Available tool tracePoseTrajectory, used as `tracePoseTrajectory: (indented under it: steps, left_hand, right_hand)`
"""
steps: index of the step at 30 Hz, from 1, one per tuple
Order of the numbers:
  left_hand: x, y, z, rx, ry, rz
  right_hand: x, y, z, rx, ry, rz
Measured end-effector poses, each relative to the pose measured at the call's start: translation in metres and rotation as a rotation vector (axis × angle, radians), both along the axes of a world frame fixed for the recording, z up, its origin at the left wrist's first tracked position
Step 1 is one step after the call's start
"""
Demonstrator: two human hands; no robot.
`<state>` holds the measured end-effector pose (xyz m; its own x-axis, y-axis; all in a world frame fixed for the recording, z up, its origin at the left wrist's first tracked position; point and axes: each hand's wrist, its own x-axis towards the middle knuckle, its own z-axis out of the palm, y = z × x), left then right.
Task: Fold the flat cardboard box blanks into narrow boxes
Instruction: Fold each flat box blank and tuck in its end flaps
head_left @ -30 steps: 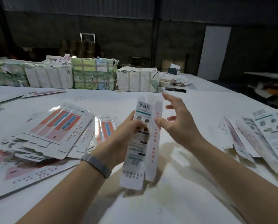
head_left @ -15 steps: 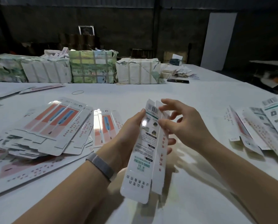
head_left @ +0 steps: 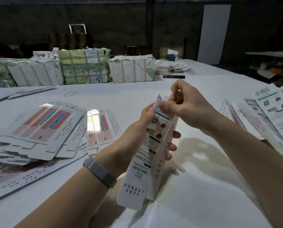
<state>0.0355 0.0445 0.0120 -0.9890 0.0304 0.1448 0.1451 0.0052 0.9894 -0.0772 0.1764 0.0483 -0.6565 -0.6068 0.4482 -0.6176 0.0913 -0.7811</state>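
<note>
Box [head_left: 147, 155] half-folded, upright above worktop [head_left: 195, 195]; left hand [head_left: 137, 132] clamped round its middle; right hand [head_left: 185, 106] pinching top flap; flat blanks [head_left: 43, 129] piled left.

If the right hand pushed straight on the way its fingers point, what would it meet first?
Probably the box's top flap, which the right hand is already pinching, then the left hand behind it; depth is unclear.

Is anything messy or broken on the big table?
Yes. The wrapped bundles along the far edge have torn, ragged paper on top, and the flat blanks on the left lie in a crooked, sliding heap. The box being folded looks undamaged.
</note>
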Motion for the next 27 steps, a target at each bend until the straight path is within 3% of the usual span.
tracePoseTrajectory:
  steps: [2,6,9,12,17,27]
  left_hand:
    - [0.000,0.003,0.000,-0.088,0.011,0.067]
    - [0.009,0.006,0.007,-0.070,-0.113,0.139]
    - [0.014,-0.002,-0.003,-0.004,-0.028,0.160]
    - [0.007,-0.006,-0.005,0.099,0.084,0.231]
    - [0.010,-0.009,-0.006,0.246,0.132,0.221]
    - [0.008,-0.015,-0.009,0.292,0.116,0.257]
  right_hand:
    - [-0.002,0.004,0.003,0.003,0.001,0.006]
    - [0.000,0.004,-0.003,-0.011,0.062,-0.004]
    - [0.006,0.000,-0.013,-0.146,0.087,-0.115]
    - [0.016,-0.008,-0.021,-0.305,-0.075,-0.125]
    - [0.028,-0.020,-0.035,-0.281,-0.333,0.108]
    - [0.030,-0.021,-0.035,-0.292,-0.250,0.104]
